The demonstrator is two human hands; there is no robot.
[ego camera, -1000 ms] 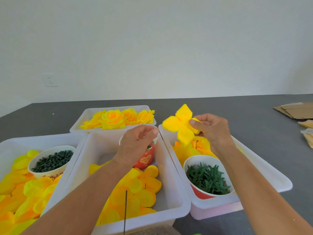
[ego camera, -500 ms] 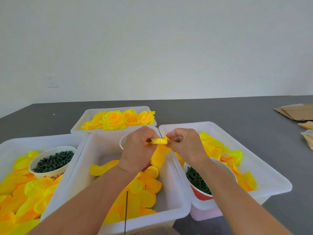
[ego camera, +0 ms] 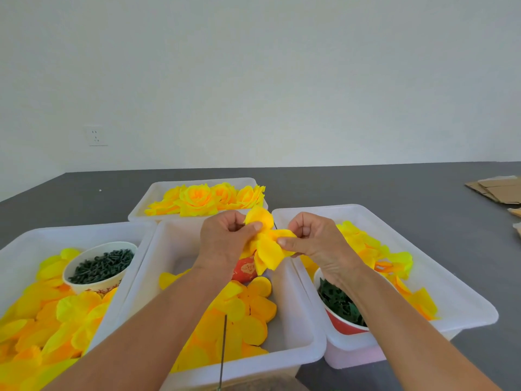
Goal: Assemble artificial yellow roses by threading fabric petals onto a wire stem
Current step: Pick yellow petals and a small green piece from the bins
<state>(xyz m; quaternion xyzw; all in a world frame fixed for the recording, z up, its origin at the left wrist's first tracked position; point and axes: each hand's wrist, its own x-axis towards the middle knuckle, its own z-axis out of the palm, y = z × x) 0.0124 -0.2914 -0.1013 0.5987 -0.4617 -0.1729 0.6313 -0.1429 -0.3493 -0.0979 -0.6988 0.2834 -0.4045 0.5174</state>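
Observation:
Both hands hold one yellow fabric petal piece (ego camera: 269, 246) above the middle white bin (ego camera: 293, 314). My left hand (ego camera: 225, 238) pinches its upper left lobes; my right hand (ego camera: 313, 238) pinches its right lobe. A thin dark wire tip shows between the hands, just above the petal. Loose yellow petal pieces (ego camera: 242, 314) lie in the middle bin, and a thin wire stem (ego camera: 223, 345) stands upright at its front edge. Finished yellow roses (ego camera: 205, 197) fill the far bin.
The left bin (ego camera: 25, 244) holds yellow petals and a paper bowl of dark green pieces (ego camera: 101, 265). The right bin (ego camera: 456, 292) holds petals and a red cup of green leaf pieces (ego camera: 339, 304). A red cup (ego camera: 244, 269) stands under the hands. Cardboard (ego camera: 496, 189) lies far right.
My right hand carried the petal piece from above the right bin to my left hand. Both hands now hold it together, with its lobes hanging spread over the middle bin.

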